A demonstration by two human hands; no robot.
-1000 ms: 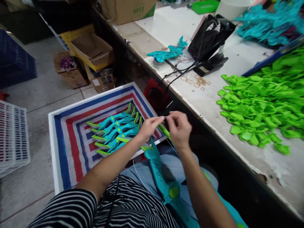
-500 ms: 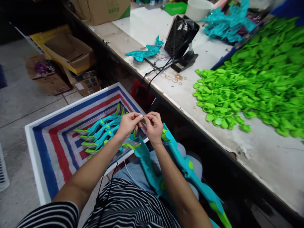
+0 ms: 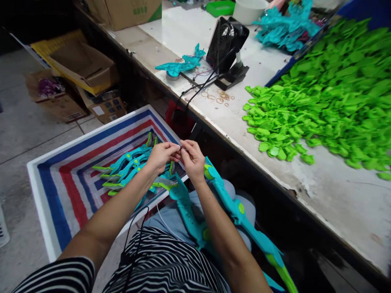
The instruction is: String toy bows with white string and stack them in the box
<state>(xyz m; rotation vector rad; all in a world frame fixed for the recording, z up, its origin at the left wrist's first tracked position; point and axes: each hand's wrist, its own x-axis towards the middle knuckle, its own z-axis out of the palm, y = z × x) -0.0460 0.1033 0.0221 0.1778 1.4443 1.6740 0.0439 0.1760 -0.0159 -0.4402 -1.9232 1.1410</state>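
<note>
My left hand (image 3: 163, 156) and my right hand (image 3: 193, 161) meet over the near right edge of a striped tray (image 3: 71, 191). Both are closed in a pinch, fingertips almost touching. Something tiny and whitish shows between them, too small to name. Below the hands, a teal plastic piece with a green tip (image 3: 183, 199) lies across my lap. Another long teal piece with green patches (image 3: 227, 197) slants past my right forearm. Inside the tray several teal and green pieces (image 3: 131, 156) lie side by side, partly hidden by my left arm.
A table (image 3: 253, 146) runs along the right, holding a heap of bright green parts (image 3: 330, 97), a black fan (image 3: 224, 47), rubber bands (image 3: 222, 97) and teal parts (image 3: 287, 26). Cardboard boxes (image 3: 84, 67) stand on the floor at the left.
The whole view has shifted slightly, so things sit a little further left. My hands remain together in a pinch, with the fingers moved only slightly.
</note>
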